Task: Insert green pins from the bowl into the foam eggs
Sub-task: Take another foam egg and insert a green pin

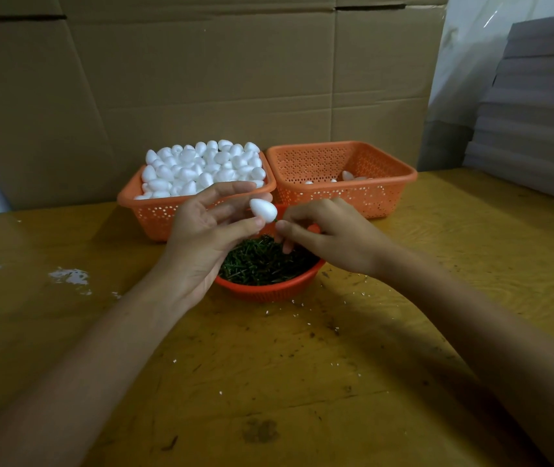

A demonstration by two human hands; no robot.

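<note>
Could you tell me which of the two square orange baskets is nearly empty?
The right basket: only a few foam eggs lie inside, while the left basket is heaped full.

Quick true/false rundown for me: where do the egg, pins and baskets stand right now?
1. The left hand holds a foam egg. True.
2. The left basket is nearly empty. False: it is heaped with eggs.
3. The bowl of green pins stands in front of both baskets. True.
4. The right basket is full. False: only a few eggs lie in it.
5. The right hand reaches into the right basket. False: it is over the bowl, fingertips by the egg.
</note>
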